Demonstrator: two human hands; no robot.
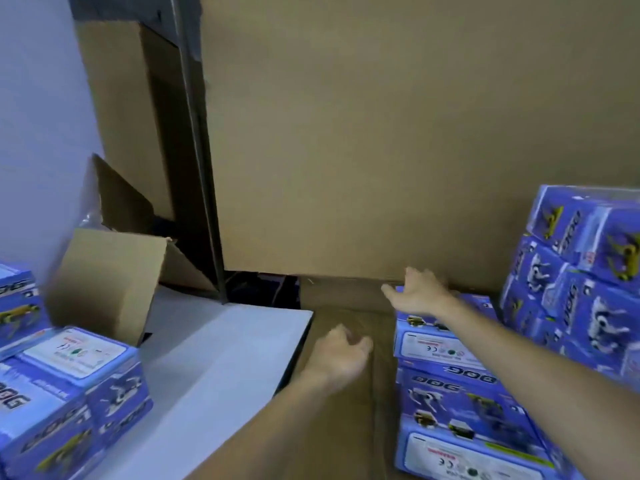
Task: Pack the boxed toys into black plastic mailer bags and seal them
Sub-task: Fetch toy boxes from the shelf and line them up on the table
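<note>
Here, the top box (446,327) of the right-hand stack is reached over by the right hand (420,292), fingers spread, seemingly just touching; the left hand (341,358) hangs loosely curled, empty. If dragged one-handed, the stack beneath could be toppled.

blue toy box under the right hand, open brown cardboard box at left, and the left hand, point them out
blue toy box (431,336), head view, front label face
open brown cardboard box (104,271), head view, side wall
left hand (341,355), head view, back of hand
</note>
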